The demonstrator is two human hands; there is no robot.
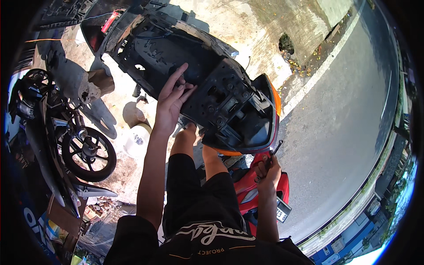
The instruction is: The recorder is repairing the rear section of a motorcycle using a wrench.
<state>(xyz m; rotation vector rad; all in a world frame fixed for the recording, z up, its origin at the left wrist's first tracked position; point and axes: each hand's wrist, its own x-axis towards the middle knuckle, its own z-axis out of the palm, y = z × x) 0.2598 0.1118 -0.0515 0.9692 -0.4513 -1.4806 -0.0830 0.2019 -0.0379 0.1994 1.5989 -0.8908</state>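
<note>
A partly stripped scooter tail (176, 57) spreads out in front of me, its black inner tub and bolted metal bracket exposed. Over the tub's near edge is my left hand (171, 99), index finger stretched out and the others partly bent but apart. I make out nothing held there, though shade hides some of the gaps between the fingers. Lower right, my right hand (268, 172) is closed around a dark combination wrench (277, 148), whose end points up and away from me. The orange-edged tail lamp end (274, 97) lies just beyond that hand.
A red motorbike (247, 190) stands close by my right forearm. To the left are another motorcycle (88, 148), a wood stump (100, 82) and a white round container (136, 140). An asphalt road (335, 132) runs along the right; a hole (286, 43) breaks the concrete near it.
</note>
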